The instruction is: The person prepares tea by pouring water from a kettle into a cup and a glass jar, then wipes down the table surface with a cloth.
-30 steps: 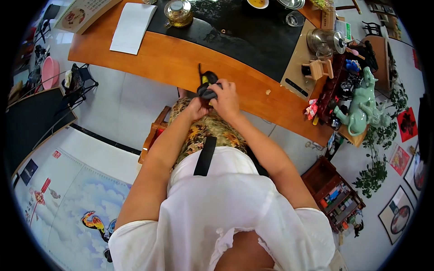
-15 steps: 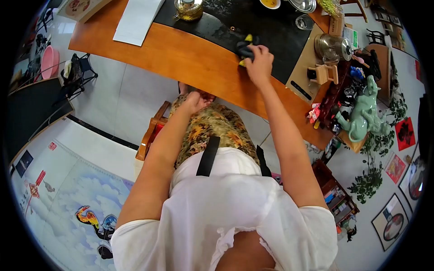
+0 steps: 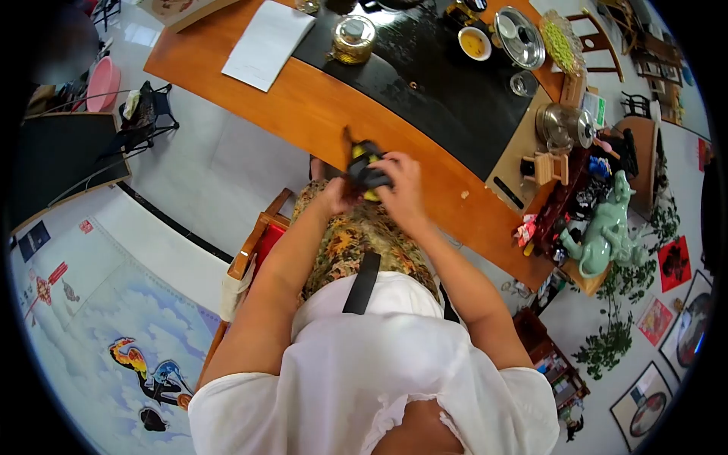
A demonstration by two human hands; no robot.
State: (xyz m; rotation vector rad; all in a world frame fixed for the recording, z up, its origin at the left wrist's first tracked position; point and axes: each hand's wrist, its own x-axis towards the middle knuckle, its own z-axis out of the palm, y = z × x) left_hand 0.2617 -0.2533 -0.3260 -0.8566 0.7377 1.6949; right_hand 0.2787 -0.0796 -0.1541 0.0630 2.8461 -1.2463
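Note:
A black object with yellow parts [image 3: 367,161] is held at the front edge of the wooden table, above my lap. Its kind is not clear, and motion smears it. From the right, my right hand [image 3: 400,186] grips it with curled fingers. Close by on its lower left is my left hand [image 3: 339,196]. The fingers of that hand are blurred and partly hidden, so I cannot make out whether they touch the object.
The wooden table [image 3: 318,98] has a black top panel [image 3: 447,106]. On it are white paper [image 3: 268,45], a glass teapot [image 3: 353,39], a white bowl of yellow liquid [image 3: 475,44] and a metal tray [image 3: 519,38]. At the right stand a glass kettle [image 3: 557,127] and a green figurine [image 3: 604,227].
My right hand has brought the black and yellow object from the black panel toward me and leftward, beside my left hand. The view has shifted, showing more of the table's far side.

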